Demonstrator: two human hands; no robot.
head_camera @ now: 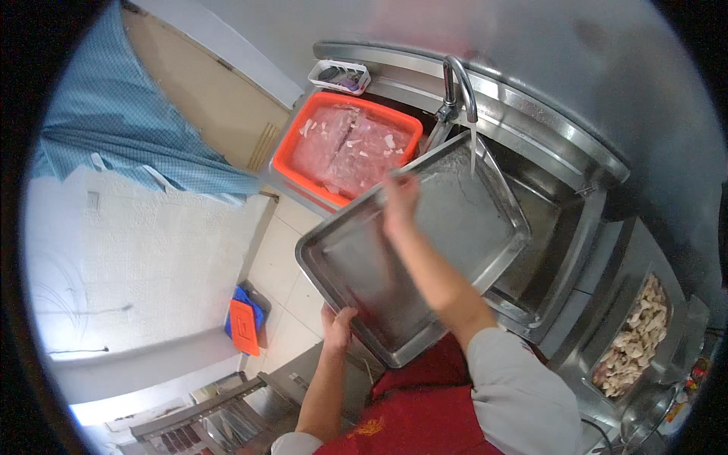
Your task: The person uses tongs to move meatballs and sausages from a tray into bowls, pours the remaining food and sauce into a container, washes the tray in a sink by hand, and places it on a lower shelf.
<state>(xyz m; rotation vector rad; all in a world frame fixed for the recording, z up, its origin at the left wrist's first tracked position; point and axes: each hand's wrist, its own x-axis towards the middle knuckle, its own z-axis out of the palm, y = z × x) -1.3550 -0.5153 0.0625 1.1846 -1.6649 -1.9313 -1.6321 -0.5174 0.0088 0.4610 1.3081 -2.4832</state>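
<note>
A large rectangular metal tray [455, 227] is tilted over the sink, its far corner beneath a chrome faucet [467, 85] that runs a thin stream of water into it. My left hand [339, 325] grips the tray's near left edge, thumb over the rim. My right hand [401, 199] is blurred and lies over the tray's inner surface close to its upper left rim; whether it holds anything is hidden by the blur. Just beyond that rim stands an orange plastic tub [278, 162] with pinkish-white pieces in liquid.
The metal sink basin [529, 244] lies under and right of the tray. A white plastic basket [314, 77] with small items stands behind the tub. At the right, a metal container holds pale meat pieces [634, 341]. Orange and blue plastic lids [244, 327] lean by the wall.
</note>
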